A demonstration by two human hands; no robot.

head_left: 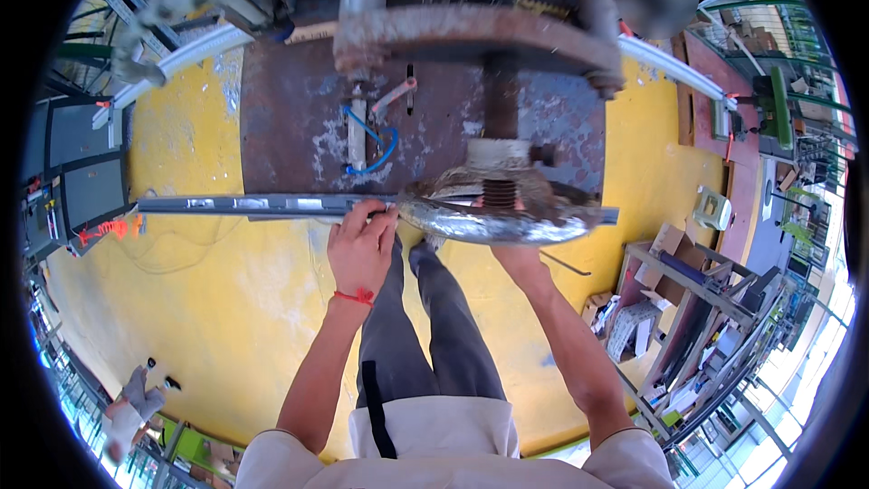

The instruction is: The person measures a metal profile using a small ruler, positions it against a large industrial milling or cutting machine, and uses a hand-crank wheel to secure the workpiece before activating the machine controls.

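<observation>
A long grey metal strip [244,206] runs left to right across the front of a rusty press machine [299,118]. My left hand [362,249] grips this strip at its middle, fingers curled over its edge, a red band on the wrist. My right hand [518,258] reaches under the machine's shiny round flywheel [489,222] and is mostly hidden behind it; what it holds cannot be seen. A threaded screw [498,190] rises above the wheel. The strip's right end [608,215] pokes out past the wheel.
Blue tubing [380,149] lies on the machine's rusty plate. The floor [208,308] is yellow. Grey cabinets [81,172] stand at left, a metal rack with cardboard boxes [670,290] at right. Another person [131,403] crouches at lower left.
</observation>
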